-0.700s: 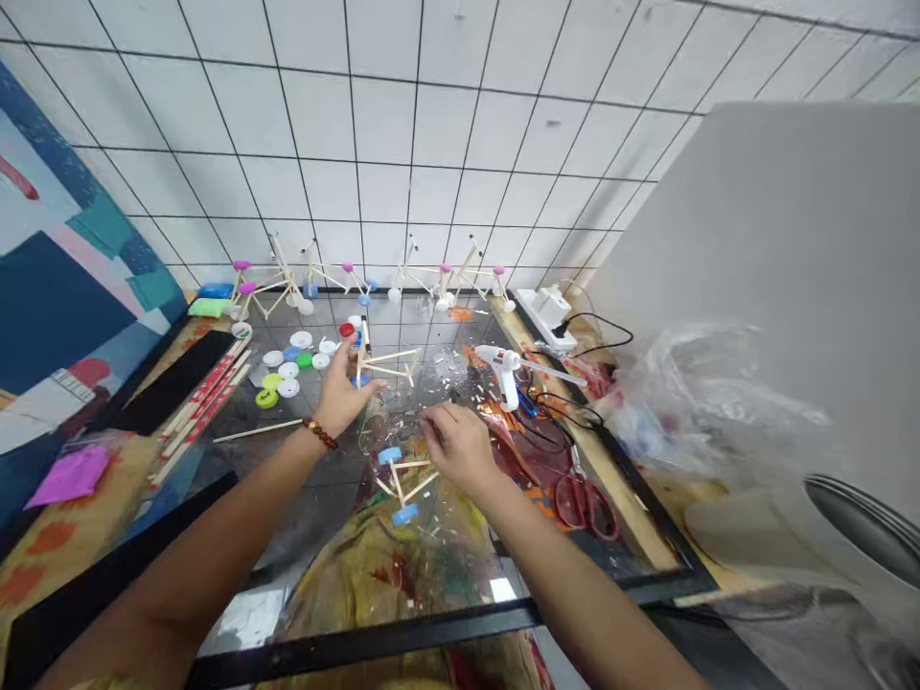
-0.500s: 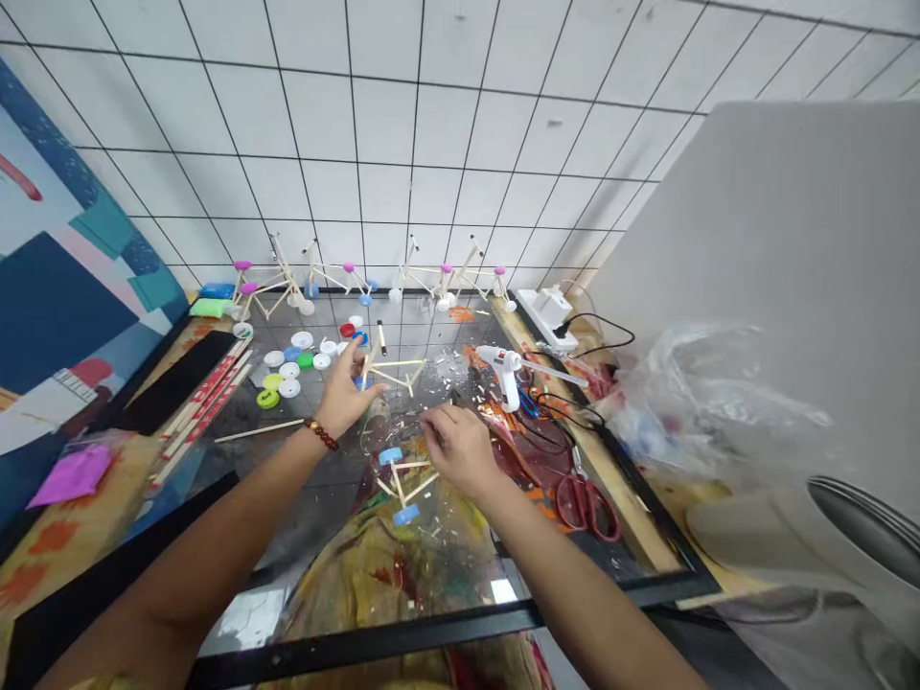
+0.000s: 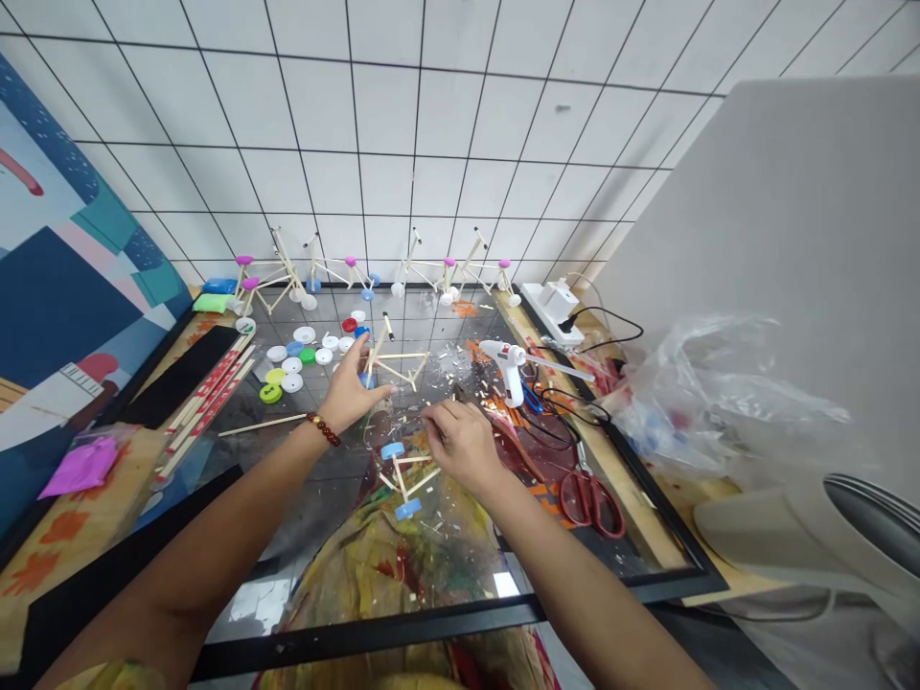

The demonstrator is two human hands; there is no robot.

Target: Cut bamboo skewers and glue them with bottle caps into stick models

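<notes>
My left hand (image 3: 350, 388), with a beaded bracelet at the wrist, is open around the left end of a small wooden-stick bicycle frame (image 3: 399, 357). Thumb and fingers are apart, and I cannot tell whether they touch it. The frame has a dark-tipped handlebar and a blue cap low at its left end. My right hand (image 3: 460, 436) is closed above the table, fingers curled together; what they hold, if anything, is hidden. Just below and left of it lies a second stick assembly (image 3: 404, 479) with two blue bottle caps as wheels.
Several finished stick bicycles (image 3: 424, 273) line the wall. Loose bottle caps (image 3: 291, 365) lie left; a white glue gun (image 3: 512, 369), red-handled scissors (image 3: 592, 500) and red-handled pliers (image 3: 518, 448) lie right. Wood scraps litter the glossy table (image 3: 316, 498). A power strip (image 3: 550, 314) sits at back right.
The camera view has shifted slightly, so everything sits a little differently in the picture. Both hands keep nearly the same pose beside the stick frames.
</notes>
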